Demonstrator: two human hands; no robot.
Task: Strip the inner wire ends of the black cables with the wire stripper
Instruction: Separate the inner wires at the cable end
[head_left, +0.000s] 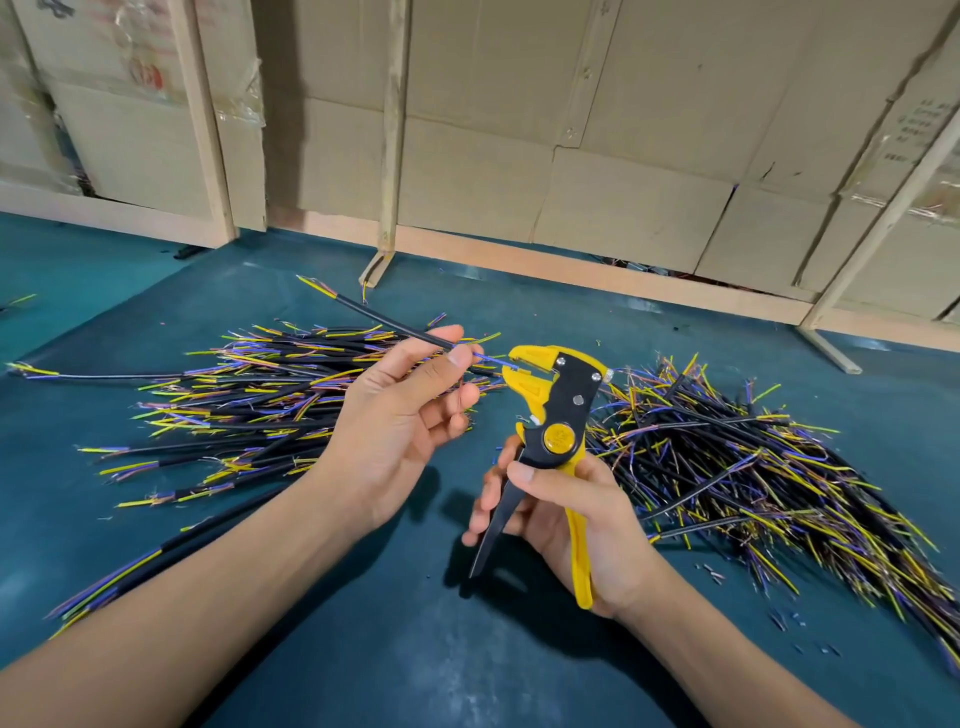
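Teal mat (363, 649), cable (387, 325) pinched between left fingers (457, 358), wire in stripper (550, 400)

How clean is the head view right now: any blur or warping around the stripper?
Head view: wire stripper and both hands, left and right, sharp; right cable pile smears toward the edge; wide-angle lens bows the wooden posts; soft shadows on the green mat.

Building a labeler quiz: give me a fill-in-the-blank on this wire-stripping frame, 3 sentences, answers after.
1. The wire stripper is held in the person's ____ hand.
2. The left hand pinches one black cable and feeds a ____ inner wire into the tool's yellow head.
3. The cable piles lie on a ____ mat.

Answers: right; blue; teal
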